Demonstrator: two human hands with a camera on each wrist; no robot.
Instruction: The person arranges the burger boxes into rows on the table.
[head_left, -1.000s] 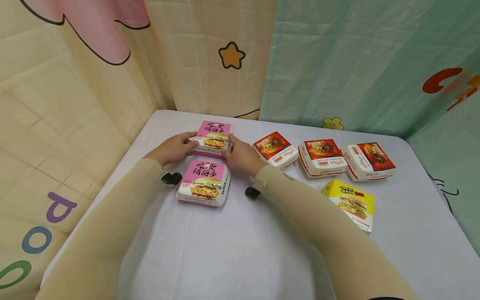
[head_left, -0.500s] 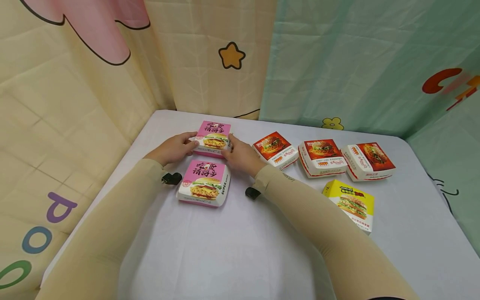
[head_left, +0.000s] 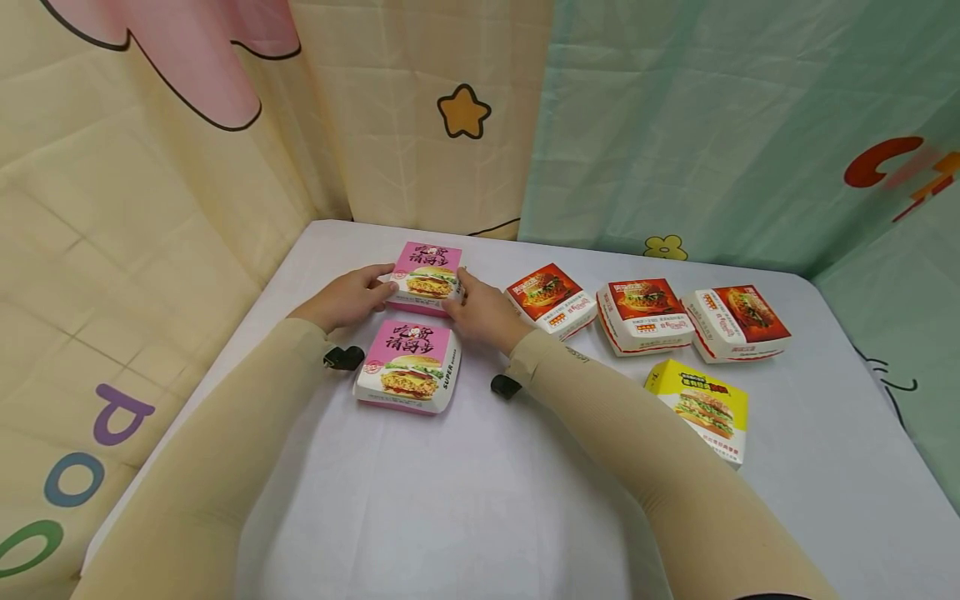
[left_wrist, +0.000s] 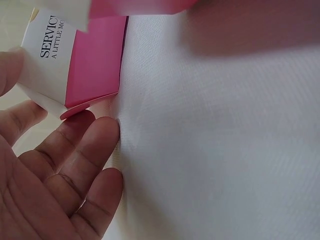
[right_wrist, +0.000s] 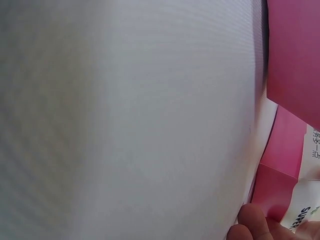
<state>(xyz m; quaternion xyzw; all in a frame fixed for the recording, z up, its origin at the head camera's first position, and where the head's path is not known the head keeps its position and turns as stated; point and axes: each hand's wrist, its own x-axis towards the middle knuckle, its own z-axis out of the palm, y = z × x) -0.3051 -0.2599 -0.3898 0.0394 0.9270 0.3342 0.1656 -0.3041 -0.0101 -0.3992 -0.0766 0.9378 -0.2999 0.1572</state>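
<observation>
Two pink-and-white burger boxes with a printed burger on the lid lie one behind the other at the left of the table. My left hand [head_left: 347, 297] holds the left side of the far burger box [head_left: 426, 275], its thumb near the lid edge. On the opposite side my right hand [head_left: 487, 312] grips the same box. In the left wrist view, fingertips [left_wrist: 102, 135] sit at the lower corner of that box [left_wrist: 97, 57]. The right wrist view catches only a few right fingers [right_wrist: 252, 220] by its pink base. Just in front is the near burger box [head_left: 408, 367], untouched.
Three red-and-white burger boxes, left [head_left: 550, 298], middle [head_left: 647, 315] and right [head_left: 737, 322], stand in a row at the back right. A yellow burger box [head_left: 701, 408] lies nearer, partly behind my right sleeve. Curtains [head_left: 420, 167] border the white table [head_left: 435, 500].
</observation>
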